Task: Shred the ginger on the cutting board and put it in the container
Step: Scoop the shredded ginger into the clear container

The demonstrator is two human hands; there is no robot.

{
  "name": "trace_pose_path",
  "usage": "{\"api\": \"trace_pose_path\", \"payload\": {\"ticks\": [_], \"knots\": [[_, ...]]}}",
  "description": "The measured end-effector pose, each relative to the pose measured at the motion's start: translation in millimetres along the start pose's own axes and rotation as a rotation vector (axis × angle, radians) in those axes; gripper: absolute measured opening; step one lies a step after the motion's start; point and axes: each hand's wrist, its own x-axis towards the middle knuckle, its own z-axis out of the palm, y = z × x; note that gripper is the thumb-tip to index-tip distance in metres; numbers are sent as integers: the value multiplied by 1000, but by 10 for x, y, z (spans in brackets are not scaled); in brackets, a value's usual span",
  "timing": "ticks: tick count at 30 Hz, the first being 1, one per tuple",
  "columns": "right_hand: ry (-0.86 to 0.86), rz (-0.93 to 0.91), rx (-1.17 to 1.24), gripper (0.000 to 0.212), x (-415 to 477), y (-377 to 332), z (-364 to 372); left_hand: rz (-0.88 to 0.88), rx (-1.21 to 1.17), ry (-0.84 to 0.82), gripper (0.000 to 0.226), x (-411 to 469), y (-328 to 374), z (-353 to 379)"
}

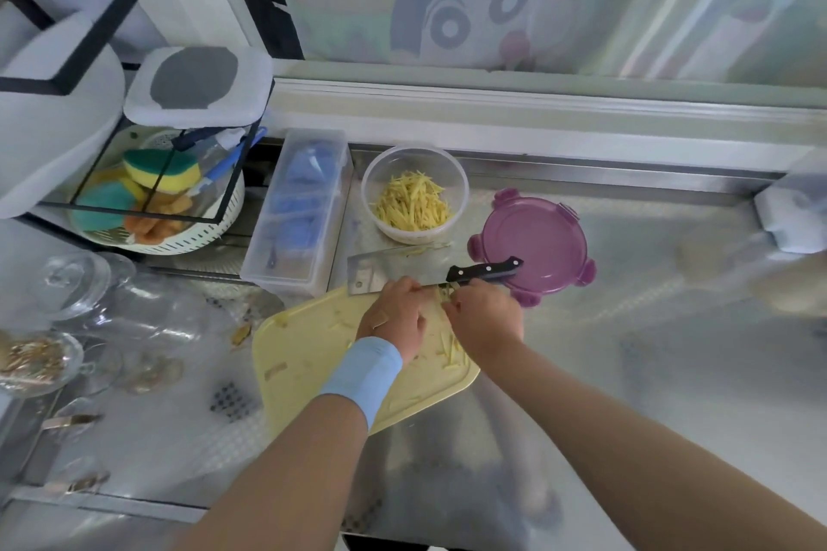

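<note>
A pale yellow cutting board (322,371) lies on the steel counter with scattered ginger shreds (452,353) on it. My left hand (394,318), with a light blue wristband, and my right hand (485,320) meet at the board's far edge and pinch a small bunch of ginger shreds (445,293) between them. A cleaver (394,271) with a black handle lies flat just beyond the hands, held by neither. Behind it stands a round clear container (376,201) holding a heap of shredded ginger (414,201).
A purple lid (532,242) lies right of the container. A long clear plastic box (297,210) stands to its left. A white colander with sponges (152,197) sits under a wire rack at the far left. Glass jars (89,295) crowd the near left.
</note>
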Motion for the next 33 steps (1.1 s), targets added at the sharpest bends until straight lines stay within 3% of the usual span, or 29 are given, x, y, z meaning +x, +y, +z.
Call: {"api": "trace_pose_path", "payload": {"ticks": [6,9,16,19,25,28,33], "knots": [[-37,274,103,26,-20,-190,30,-66,-92,-3,38,-22,-83,26],[-56,311,98,20,15,-224,-16,-68,-121,2,35,-18,-93,26],[-135,271,-89,10,102,-335,-173,-97,-182,-11,33,-76,-97,-7],[-169,224,17,6,104,-293,-206,-99,-206,32,33,-116,-116,-62],[-347,9,301,18,116,-25,-362,-222,-252,211,35,-129,-157,-108],[-216,60,225,21,168,168,-455,-88,-170,150,33,-121,-104,-38],[-330,-43,11,23,89,257,-354,171,-62,13,35,-112,62,128]]}}
